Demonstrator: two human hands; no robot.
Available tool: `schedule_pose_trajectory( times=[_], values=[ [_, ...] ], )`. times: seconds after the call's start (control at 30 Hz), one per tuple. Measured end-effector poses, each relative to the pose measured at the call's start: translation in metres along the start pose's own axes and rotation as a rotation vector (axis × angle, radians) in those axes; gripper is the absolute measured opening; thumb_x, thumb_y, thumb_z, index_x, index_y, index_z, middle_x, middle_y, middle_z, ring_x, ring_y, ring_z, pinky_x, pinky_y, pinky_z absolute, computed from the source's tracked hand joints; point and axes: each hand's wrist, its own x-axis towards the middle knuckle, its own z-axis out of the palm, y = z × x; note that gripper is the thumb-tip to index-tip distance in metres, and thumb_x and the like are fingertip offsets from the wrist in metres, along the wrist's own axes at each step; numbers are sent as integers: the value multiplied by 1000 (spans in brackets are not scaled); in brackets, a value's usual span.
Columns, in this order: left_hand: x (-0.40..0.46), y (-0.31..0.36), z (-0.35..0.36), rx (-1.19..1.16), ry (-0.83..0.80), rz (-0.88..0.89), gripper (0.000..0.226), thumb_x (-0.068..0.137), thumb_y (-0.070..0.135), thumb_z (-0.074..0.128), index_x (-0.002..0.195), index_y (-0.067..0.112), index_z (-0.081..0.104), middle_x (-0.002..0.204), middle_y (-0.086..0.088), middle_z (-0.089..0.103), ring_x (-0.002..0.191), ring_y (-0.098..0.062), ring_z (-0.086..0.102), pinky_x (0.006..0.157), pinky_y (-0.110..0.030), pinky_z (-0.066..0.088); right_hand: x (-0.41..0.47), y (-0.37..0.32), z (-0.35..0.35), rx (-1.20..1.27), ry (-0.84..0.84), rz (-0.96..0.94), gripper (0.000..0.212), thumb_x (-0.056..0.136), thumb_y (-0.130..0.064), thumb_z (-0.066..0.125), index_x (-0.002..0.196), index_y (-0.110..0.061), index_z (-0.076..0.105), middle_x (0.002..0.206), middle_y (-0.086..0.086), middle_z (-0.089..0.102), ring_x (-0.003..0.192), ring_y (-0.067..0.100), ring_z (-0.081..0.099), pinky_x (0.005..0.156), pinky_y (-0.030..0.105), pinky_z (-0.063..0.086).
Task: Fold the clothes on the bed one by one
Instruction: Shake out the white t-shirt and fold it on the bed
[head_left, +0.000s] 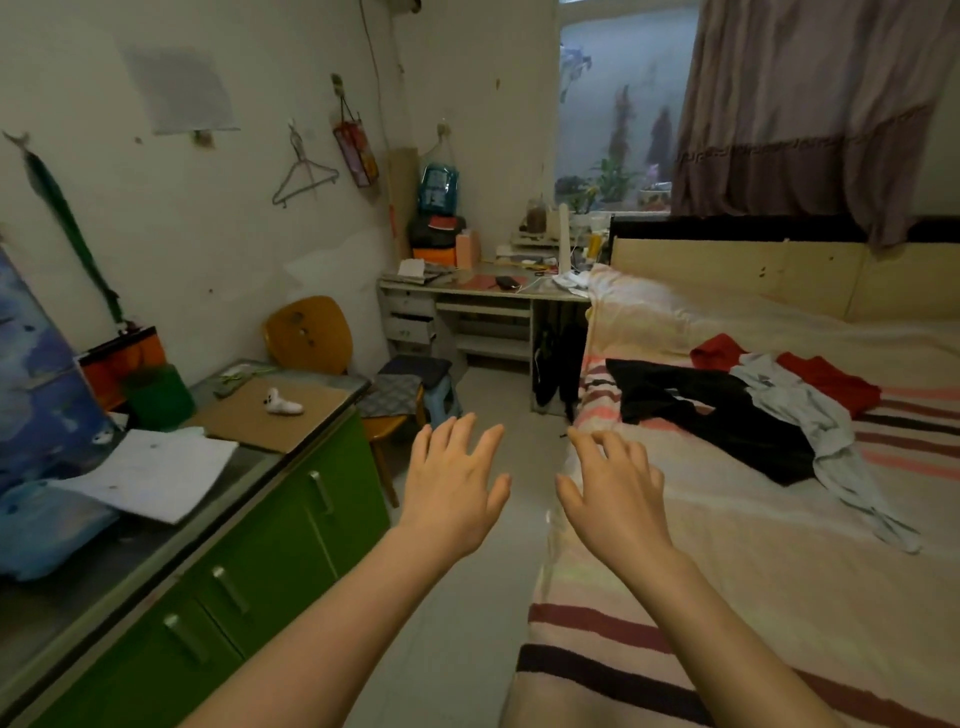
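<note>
Clothes sit unfolded mid-bed (753, 545), well ahead of me: black garment (717, 415) crumpled flat, pale grey one (826, 431) draped over its right edge, red one (831, 379) behind both. My left hand (452, 488) and right hand (613, 493) hover empty, fingers spread (right over bed's near edge). No legible labels.

Striped bed (727, 571), green cabinet (270, 561)

Striped bed (675, 571), black garment (711, 415), grey garment (826, 431), red garment (826, 379) heaped together
</note>
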Motion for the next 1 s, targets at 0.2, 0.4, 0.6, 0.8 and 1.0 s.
schedule_pose_trajectory(
  times=[0.2,0.4,0.6,0.8,1.0],
  values=[
    [70,-59,16,7,-34,98,57,98,50,30,149,31,15,157,-2,14,144,-21,11,118,-40,5,62,-36,35,22,-21,89,54,95,-39,40,145,-28,24,145,-1,32,131,22,26,106,36,25],
    [154,-81,42,-56,-59,239,57,98,48,32,149,31,15,157,-3,15,144,-22,12,117,-39,4,115,-47,61,-65,4,222,53,95,-39,41,144,-29,24,142,-3,33,128,20,29,103,34,26],
    [238,-108,80,-96,-88,434,57,97,49,32,149,31,15,155,-2,17,143,-22,13,117,-38,3,180,-59,101,-101,55,406,51,95,-39,43,142,-30,27,142,-2,34,128,20,30,102,34,28],
    [332,-139,102,-149,-71,599,55,97,47,35,148,29,21,152,-3,25,140,-23,21,116,-39,7,242,-73,133,-105,82,576,52,95,-41,41,143,-29,25,144,-1,32,129,22,29,102,35,28],
    [416,-111,137,-149,-132,758,55,97,49,33,147,29,20,151,-2,24,139,-21,22,115,-38,8,310,-43,151,-131,113,735,53,95,-41,41,144,-28,25,145,0,32,130,21,29,104,36,29]
  ],
)
